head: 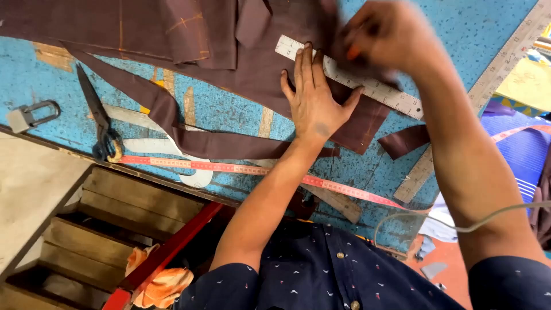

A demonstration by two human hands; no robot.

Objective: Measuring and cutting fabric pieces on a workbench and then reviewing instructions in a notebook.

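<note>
Left hand (314,103) is flat on the brown cloth (252,63), fingers spread wide and pointing toward the far edge of the blue table (229,112), fingertips pressing down on the clear ruler (350,77) that lies slantwise across the fabric. Right hand (381,37) is over the far end of that same ruler, blurred, fingers bunched narrow around something small with an orange tip; what it is I cannot tell. The cloth covers the far side of the table, orange chalk lines crossing it near the far left corner, and a long brown strip (172,123) trails off it toward the near edge. A loose brown scrap (404,140) sits just right of the cloth, close by the right forearm. Black scissors (100,120) lie on the left part of the table, blades pointing away, handles toward the near edge. A red tape measure (229,167) runs along the near edge, passing under the left forearm, and a white curved template (172,152) lies partly beneath the strip and the tape. A grey padlock (28,115) rests at the left edge. A long metal ruler (493,80) slants down the right side of the table from the far right corner. Below the near edge, wooden shelves (97,229) and a red bar (166,252) with an orange rag beside it.
</note>
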